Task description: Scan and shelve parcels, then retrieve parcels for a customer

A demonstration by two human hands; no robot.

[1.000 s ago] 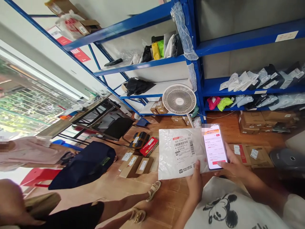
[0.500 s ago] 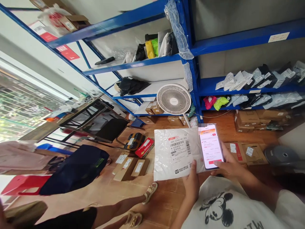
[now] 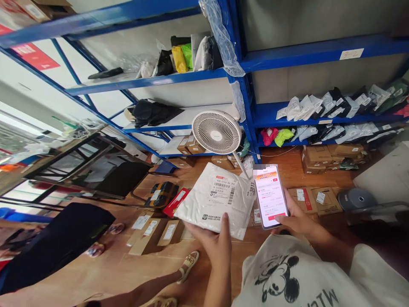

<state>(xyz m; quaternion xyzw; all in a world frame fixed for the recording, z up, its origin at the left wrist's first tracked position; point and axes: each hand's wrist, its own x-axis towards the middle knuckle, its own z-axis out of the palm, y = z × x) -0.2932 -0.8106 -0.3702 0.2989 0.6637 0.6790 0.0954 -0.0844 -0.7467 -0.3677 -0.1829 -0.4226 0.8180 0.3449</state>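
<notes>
My left hand (image 3: 212,238) grips the lower edge of a white plastic mailer (image 3: 194,209), thumb on top and fingers underneath. The mailer is tilted, its printed shipping label (image 3: 223,189) facing up, and a tag reading 3013 shows at its right edge. In my right hand (image 3: 295,217) is a smartphone (image 3: 272,197) with a lit screen; the thumb rests over a red button near the bottom of the screen. Phone and mailer are side by side in front of my body.
Blue shelves (image 3: 179,79) with bagged parcels (image 3: 306,106) stand ahead. A white fan (image 3: 217,132) rises before them. Cardboard boxes (image 3: 148,236) lie on the floor left, others (image 3: 319,160) at right. Another person's sandalled foot (image 3: 188,266) is close by, lower left. A grey bin (image 3: 356,200) sits right.
The mailer has turned and tilted, with its left side lower, and shifted left away from the phone; the 3013 tag now shows. The view has swung right.
</notes>
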